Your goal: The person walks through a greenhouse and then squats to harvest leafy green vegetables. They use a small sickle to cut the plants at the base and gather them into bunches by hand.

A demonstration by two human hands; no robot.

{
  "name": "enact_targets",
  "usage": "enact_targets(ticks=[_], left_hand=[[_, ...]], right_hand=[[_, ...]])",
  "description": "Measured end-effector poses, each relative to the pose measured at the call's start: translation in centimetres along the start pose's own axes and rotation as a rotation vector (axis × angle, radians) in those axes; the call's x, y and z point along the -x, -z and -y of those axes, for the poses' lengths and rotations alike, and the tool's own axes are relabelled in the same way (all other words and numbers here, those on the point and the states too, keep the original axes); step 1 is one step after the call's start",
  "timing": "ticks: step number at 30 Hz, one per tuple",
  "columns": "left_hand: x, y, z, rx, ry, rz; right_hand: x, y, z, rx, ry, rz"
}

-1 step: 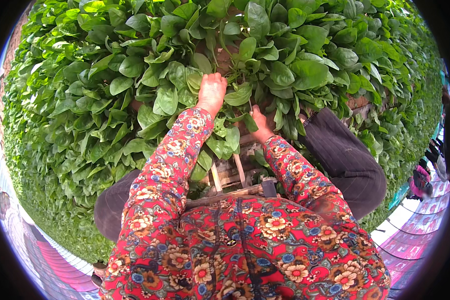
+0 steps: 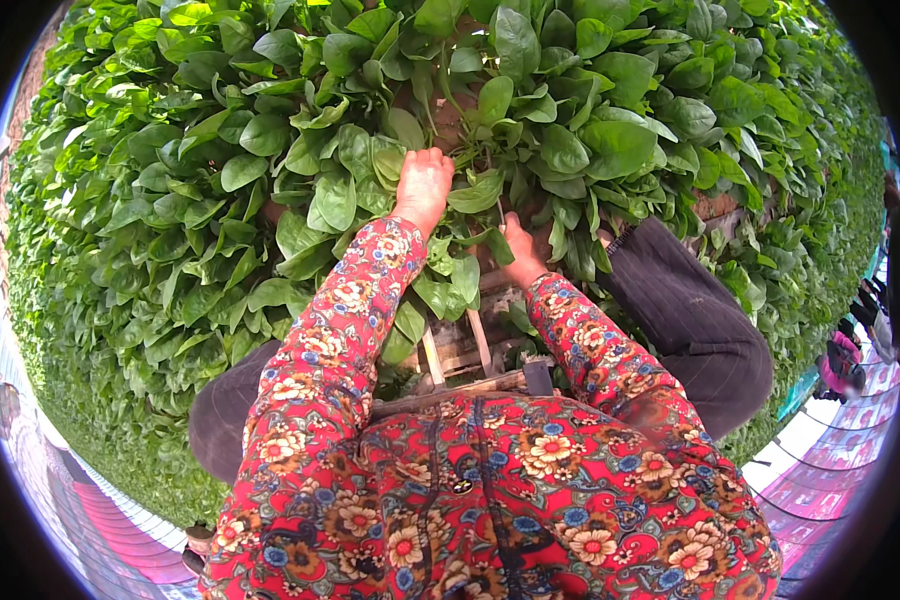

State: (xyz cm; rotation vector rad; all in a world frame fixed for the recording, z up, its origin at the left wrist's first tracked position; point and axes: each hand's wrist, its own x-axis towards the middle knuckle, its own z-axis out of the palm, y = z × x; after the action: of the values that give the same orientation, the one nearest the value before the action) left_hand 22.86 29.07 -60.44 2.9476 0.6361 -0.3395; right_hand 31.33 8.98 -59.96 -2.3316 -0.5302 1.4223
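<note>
My left hand (image 2: 425, 187) is closed among spinach plants, its fingers curled round spinach stems and leaves (image 2: 388, 165). Loose-looking spinach leaves (image 2: 445, 290) spread just below that wrist. To its right and a little lower, my right hand (image 2: 520, 252) is closed too, its thumb upward. A thin, pale blade-like strip (image 2: 501, 208) sticks up by the thumb, so it seems to grip a thin-bladed tool; the handle is hidden in the hand. Broad green spinach leaves (image 2: 615, 145) crowd both hands, and their fingertips are partly covered.
Bare soil (image 2: 448, 120) shows between plants ahead of my hands. A low wooden stool (image 2: 480, 340) with slats sits between my bent knees (image 2: 690, 310). Dense spinach (image 2: 170, 270) surrounds me. Pink patterned sheeting (image 2: 820, 490) and a dark-and-pink bundle (image 2: 842, 362) lie at the far right.
</note>
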Motion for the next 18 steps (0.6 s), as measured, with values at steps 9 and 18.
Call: enact_targets(ticks=[9, 18], left_hand=[[0.0, 0.9, 1.7, 0.097, -0.042, 0.007], [0.6, -6.4, 1.4, 0.87, 0.297, -0.287]], right_hand=[[4.8, 1.7, 1.1, 0.137, 0.006, -0.048], [3.1, 2.3, -0.6, 0.054, 0.141, -0.201]])
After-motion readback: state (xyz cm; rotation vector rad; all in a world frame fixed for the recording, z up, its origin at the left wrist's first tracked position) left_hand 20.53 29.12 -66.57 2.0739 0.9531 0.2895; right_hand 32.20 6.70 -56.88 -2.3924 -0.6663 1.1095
